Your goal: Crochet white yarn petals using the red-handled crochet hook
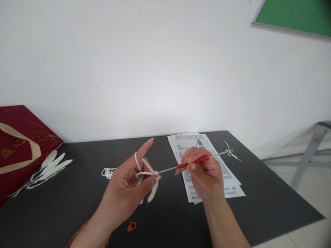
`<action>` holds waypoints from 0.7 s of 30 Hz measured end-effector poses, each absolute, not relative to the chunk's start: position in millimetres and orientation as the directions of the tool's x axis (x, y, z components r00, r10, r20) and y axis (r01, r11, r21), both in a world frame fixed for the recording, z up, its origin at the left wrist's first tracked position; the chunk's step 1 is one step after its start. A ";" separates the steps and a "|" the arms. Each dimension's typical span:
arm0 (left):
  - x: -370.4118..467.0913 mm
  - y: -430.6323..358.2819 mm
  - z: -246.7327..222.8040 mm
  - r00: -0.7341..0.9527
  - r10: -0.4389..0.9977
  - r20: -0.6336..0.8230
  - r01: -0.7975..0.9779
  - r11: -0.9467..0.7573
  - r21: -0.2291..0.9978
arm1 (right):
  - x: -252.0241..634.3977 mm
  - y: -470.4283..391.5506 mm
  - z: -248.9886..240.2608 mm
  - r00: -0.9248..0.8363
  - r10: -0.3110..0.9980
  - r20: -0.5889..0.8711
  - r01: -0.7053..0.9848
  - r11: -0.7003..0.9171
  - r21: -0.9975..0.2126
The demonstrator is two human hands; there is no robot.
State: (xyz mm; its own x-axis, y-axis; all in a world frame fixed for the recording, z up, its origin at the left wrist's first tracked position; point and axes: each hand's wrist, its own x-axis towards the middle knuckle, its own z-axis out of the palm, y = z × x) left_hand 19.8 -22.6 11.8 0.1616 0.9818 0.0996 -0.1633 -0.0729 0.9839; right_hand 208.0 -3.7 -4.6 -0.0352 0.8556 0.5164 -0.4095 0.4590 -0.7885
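Observation:
Between the thumb and a finger, my left hand (129,187) pinches a small piece of white crochet work (153,191), part of which hangs below the fingertips. White yarn (137,162) loops around its raised index finger. My right hand (205,175) grips a crochet hook (193,162) by its red handle. The hook's metal shaft points left, and its tip meets the white stitches at my left fingertips. The exact loop on the tip is too small to make out.
Printed sheets (191,193) lie on the black table (165,224) under my right hand. Also there are an orange stitch marker (131,226), coiled white yarn (107,173), white crocheted petals (53,163), and a knotted yarn scrap (231,154). A dark red gift bag (26,131) stands at left.

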 end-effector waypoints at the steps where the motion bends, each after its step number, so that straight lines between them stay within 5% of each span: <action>1: 21.2 -23.5 12.9 0.142 0.985 0.093 -0.162 -0.070 0.984 | 208.2 -4.6 -4.4 -0.029 0.853 0.521 -0.396 0.468 -0.790; 21: 26.8 -23.9 17.4 0.078 0.996 0.045 -0.210 -0.028 0.977 | 208.9 -6.4 -3.9 0.001 0.850 0.526 -0.358 0.491 -0.794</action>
